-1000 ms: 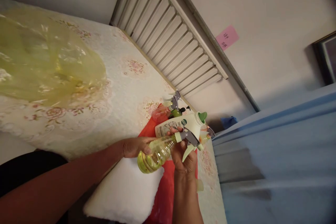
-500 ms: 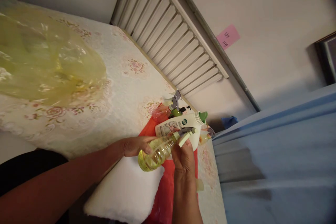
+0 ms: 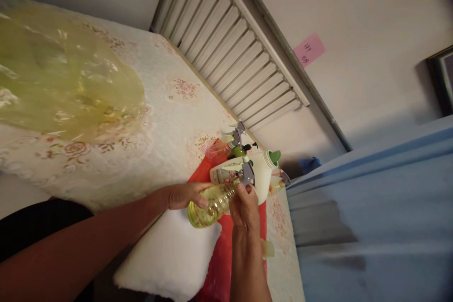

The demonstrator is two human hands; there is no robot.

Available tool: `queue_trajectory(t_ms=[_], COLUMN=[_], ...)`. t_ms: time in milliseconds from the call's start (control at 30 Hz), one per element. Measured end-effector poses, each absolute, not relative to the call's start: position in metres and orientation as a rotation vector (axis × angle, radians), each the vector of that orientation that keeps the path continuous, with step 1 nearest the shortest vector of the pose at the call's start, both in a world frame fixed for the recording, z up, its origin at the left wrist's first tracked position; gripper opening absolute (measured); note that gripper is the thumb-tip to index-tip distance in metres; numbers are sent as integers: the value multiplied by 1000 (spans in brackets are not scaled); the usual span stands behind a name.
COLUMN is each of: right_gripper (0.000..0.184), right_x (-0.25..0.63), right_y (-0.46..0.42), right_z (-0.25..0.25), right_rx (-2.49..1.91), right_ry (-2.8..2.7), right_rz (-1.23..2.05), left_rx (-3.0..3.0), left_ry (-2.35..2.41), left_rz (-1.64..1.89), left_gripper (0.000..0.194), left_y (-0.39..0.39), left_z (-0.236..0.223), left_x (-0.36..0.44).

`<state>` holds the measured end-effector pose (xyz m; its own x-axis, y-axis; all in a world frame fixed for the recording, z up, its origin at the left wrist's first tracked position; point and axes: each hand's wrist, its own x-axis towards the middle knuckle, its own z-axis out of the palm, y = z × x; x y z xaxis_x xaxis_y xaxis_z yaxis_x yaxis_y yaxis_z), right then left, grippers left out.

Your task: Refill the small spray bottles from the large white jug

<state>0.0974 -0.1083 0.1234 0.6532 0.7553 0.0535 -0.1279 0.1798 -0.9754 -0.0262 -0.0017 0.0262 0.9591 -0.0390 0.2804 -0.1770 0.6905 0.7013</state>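
Observation:
A clear spray bottle with yellowish liquid lies tilted between my two hands. Around its body my left hand is closed, thumb on the near side. The fingers of my right hand grip the neck, at the base of the grey and pale green spray head. Just behind stands a white jug, its mouth uncapped and a green spout inside it. A folded white cloth lies below the bottle, beside a red cloth.
A pink spray bottle and a green bottle stand behind the jug; another small spray bottle is to its right. A yellow plastic bag covers the left. A radiator and blue curtain border the floral tablecloth.
The spray head has turned on the bottle, its trigger swinging from the right round to the upper left. My right fingers have shifted at the neck; my left hand keeps its hold.

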Motion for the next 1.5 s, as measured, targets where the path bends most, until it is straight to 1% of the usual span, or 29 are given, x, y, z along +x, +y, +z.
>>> queue_trajectory(t_ms=[200, 400, 667, 767, 900, 1167, 1300, 1500], right_gripper=[33, 35, 26, 28, 24, 34, 36, 36], right_x=[94, 93, 105, 103, 95, 100, 100, 89], right_y=[-112, -120, -116, -115, -117, -118, -116, -118], right_z=[126, 135, 124, 120, 124, 124, 121, 129], right_rx=[-1215, -1134, -1156, -1121, -1073, -1166, -1180, -1143], right_ry=[-675, -770, -677, -643, -672, -671, -659, -687], right_rz=[741, 855, 842, 847, 871, 856, 817, 826], left_rx=[807, 822, 809, 796, 777, 790, 796, 788], left_ry=[-273, -246, -283, -285, -298, -263, -243, -255], left_rz=[81, 88, 87, 86, 87, 97, 130, 134], left_gripper=[60, 64, 59, 63, 61, 65, 67, 68], left_y=[-1, 0, 1, 1, 0, -2, -3, -2], left_z=[21, 22, 19, 22, 31, 34, 38, 43], left_x=[-23, -23, -22, -24, -27, -29, -30, -32])
